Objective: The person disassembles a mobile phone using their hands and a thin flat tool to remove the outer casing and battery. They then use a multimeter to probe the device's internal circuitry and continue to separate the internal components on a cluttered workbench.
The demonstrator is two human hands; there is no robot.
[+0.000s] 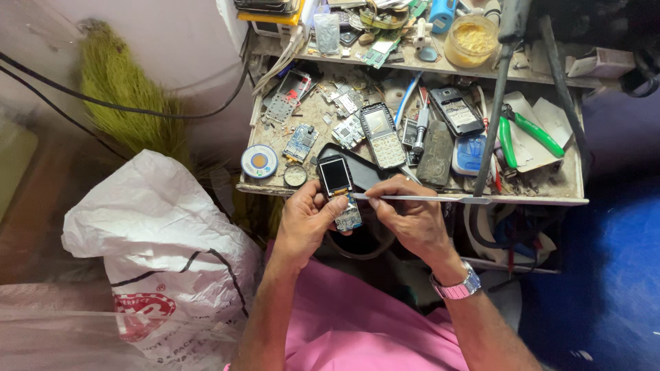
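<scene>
Cluttered workbench point(550, 189) behind — left hand point(306, 220) grips upright phone point(339, 189), right hand point(409, 216) pinches sideways tweezers point(419, 198).

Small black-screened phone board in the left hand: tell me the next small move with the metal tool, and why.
Probably ease the tip of the thin flat metal tool in under the edge of the small black-screened phone board. The left hand holds the board up off the cluttered workbench, and the right hand has the tip at the board's right edge, just below the screen.
</scene>
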